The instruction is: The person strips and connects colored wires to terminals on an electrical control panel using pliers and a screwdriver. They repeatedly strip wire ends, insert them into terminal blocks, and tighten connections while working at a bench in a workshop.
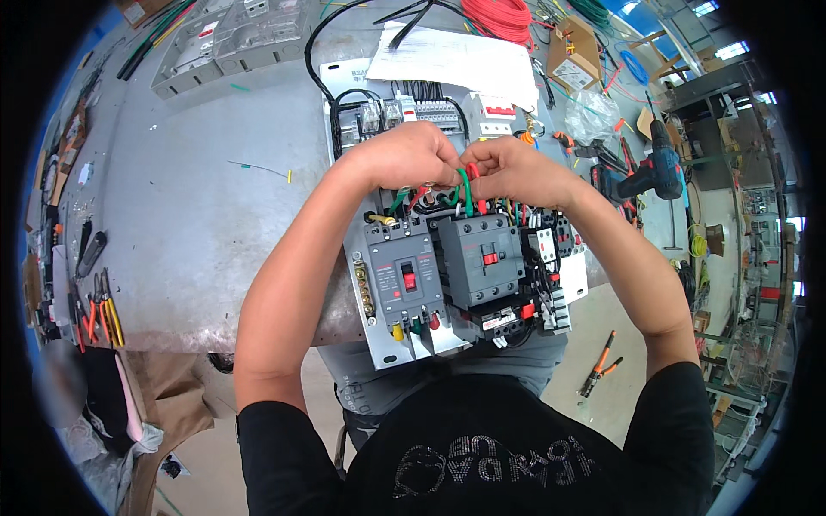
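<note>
A light metal mounting plate (379,346) lies at the table's front edge, its lower part over my lap. It carries a grey moulded-case circuit breaker (403,273) and, to the right, a dark grey contactor (483,258). Above the contactor my hands meet, fingertips nearly touching. My left hand (415,159) is closed at the thick green wire (467,191), which loops up between the hands. My right hand (522,174) pinches beside it, at a red wire (472,170). Fingers partly hide both wires' ends. Below the contactor sits a black overload relay (501,322).
A white paper sheet (456,60) covers the plate's far end, beyond the terminal blocks (436,113). A cordless drill (658,168) stands at right, near a cardboard box (574,56). Grey plastic housings (232,43) lie far left, pliers (107,318) near left. Orange-handled pliers (601,365) lie lower right.
</note>
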The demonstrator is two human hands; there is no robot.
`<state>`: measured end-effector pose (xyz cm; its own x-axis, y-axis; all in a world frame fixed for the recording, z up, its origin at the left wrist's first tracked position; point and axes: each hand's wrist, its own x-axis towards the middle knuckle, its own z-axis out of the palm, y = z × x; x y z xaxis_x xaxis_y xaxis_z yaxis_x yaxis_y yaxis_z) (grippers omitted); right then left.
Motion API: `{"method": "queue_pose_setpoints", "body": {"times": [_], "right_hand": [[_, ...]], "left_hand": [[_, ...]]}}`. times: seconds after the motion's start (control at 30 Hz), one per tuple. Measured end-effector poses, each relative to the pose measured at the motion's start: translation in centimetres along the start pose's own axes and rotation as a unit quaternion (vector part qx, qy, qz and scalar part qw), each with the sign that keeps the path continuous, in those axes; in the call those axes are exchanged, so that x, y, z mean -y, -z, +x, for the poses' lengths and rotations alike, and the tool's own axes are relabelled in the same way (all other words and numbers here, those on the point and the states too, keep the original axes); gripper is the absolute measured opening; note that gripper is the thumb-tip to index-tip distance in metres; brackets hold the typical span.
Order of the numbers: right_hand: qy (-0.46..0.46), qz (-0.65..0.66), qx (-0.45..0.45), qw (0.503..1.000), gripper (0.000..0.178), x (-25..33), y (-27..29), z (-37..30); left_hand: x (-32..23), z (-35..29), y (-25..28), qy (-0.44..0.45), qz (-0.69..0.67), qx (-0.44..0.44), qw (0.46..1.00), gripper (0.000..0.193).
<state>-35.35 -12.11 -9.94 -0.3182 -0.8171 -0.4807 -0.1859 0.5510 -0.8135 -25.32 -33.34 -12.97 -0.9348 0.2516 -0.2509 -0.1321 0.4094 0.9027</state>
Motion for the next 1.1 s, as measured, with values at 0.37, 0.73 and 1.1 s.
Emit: {"method": "queue_pose_setpoints", "body": {"times": [0.37, 0.73, 1.1], "right_hand": [[-0.070, -0.262, -0.020, 0.962, 0.020, 4.2, -0.3, 0.7], [-0.085, -0.289, -0.029, 0.953, 0.022, 4.2, -0.3, 1.1], [-0.043, -0.349, -0.113, 0.929, 0.023, 3.9, -2.0, 0.1]], "left_hand": [[1.6, -0.1, -0.5, -0.045, -0.012, -0.020, 0.999, 0.016], [1.2, -0.4, -2.1, -0.074, -0.014, -0.097, 0.992, 0.013], [2.2, -0.9, -4.7, -0.168, 0.119, -0.294, 0.933, 0.015]]}}
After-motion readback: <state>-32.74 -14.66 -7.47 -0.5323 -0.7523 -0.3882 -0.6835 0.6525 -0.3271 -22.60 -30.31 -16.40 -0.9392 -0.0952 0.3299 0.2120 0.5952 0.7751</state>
